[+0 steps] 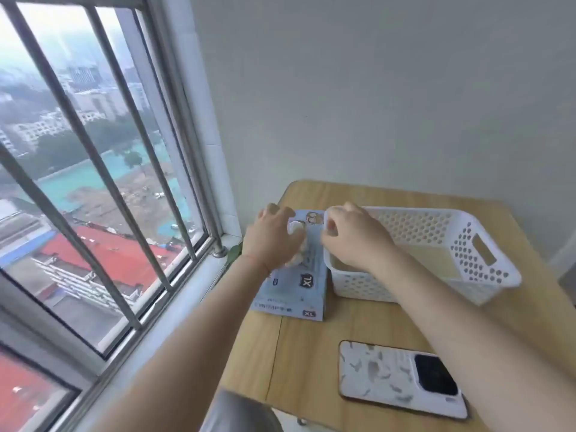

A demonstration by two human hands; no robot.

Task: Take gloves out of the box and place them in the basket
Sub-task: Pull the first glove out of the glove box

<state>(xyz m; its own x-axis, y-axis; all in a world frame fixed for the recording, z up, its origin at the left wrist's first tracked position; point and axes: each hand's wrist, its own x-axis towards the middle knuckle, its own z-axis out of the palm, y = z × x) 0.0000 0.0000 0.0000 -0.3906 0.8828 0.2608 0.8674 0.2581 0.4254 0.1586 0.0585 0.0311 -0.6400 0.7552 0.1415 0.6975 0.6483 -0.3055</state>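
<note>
A pale blue glove box [296,291] marked XL lies flat on the wooden table, left of a white perforated basket [467,244]. My left hand [271,241] is on top of the box and grips a bunched white glove [295,227] at the box's opening. My right hand [355,238] hovers at the basket's near-left corner, its fingers curled and pinching a bit of white glove material [331,224] over the box's far end. The basket's floor shows bare through its open top.
A phone [402,378] in a white patterned case lies face down on the table's near right. The wooden table [299,363] stands against a barred window [93,182] on the left and a plain wall behind. A green leaf [234,254] sits on the sill.
</note>
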